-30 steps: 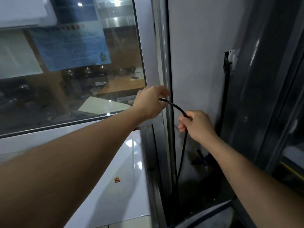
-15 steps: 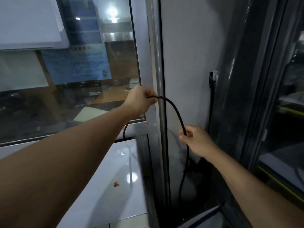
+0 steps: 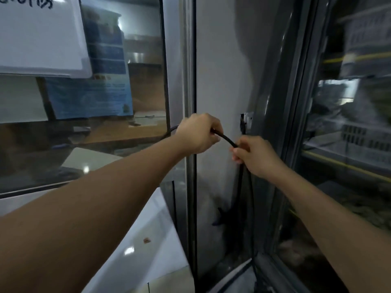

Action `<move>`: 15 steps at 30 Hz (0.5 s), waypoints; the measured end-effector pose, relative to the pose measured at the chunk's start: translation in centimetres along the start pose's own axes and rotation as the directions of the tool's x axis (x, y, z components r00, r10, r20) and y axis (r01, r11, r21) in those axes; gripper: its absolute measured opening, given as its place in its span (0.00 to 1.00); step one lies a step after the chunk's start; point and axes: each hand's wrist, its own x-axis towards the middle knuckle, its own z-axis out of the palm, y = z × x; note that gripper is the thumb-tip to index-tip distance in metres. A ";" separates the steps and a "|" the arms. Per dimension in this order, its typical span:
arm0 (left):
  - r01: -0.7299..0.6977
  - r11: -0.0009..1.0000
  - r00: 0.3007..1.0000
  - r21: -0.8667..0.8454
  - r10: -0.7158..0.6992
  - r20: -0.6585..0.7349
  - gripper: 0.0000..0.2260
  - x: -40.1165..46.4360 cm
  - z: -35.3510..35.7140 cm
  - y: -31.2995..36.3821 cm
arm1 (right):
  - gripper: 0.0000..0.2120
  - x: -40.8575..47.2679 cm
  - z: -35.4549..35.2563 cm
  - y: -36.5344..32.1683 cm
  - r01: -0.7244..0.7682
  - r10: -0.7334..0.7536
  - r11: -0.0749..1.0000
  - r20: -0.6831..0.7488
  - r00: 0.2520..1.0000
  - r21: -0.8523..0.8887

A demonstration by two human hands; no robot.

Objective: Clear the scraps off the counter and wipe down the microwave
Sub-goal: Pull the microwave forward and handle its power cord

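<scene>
A glossy white appliance top (image 3: 135, 235) sits under a glass window (image 3: 127, 98), beside a grey wall (image 3: 222, 81). A thin black rubbery cable (image 3: 225, 138) arcs between the fists: left hand (image 3: 198, 134) and right hand (image 3: 254, 155) both curl round it, then it drops vertically along the wall.

Two forearms are being shown from the head view, entering from the lower corners of the frame. Both forearms are being seen bare from the frame edge to the wrist; no sleeve or cuff is being shown on the visible lengths. The left hand (image 3: 198, 132) and the right hand (image 3: 254, 155) are being seen bare. Fingernails cannot be made out at this sharpness, motion blur being present.
</scene>
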 end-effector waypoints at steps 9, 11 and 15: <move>0.053 0.933 0.975 -0.355 -0.125 -0.181 0.03 0.5 -2.7 0.1 | 0.08 -2.8 -3.8 0.0 -0.106 0.109 0.992 0.041 0.993 -0.073; 0.083 0.918 0.972 -0.387 -0.160 -0.170 0.03 0.5 -3.1 -0.1 | 0.09 -2.8 -4.8 -0.4 -0.114 0.115 0.988 0.007 0.993 -0.103; 0.119 0.886 0.954 -0.448 -0.227 -0.194 0.04 0.5 -3.3 0.1 | 0.10 -1.9 -7.2 -2.3 -0.134 0.130 0.984 -0.043 0.991 -0.120</move>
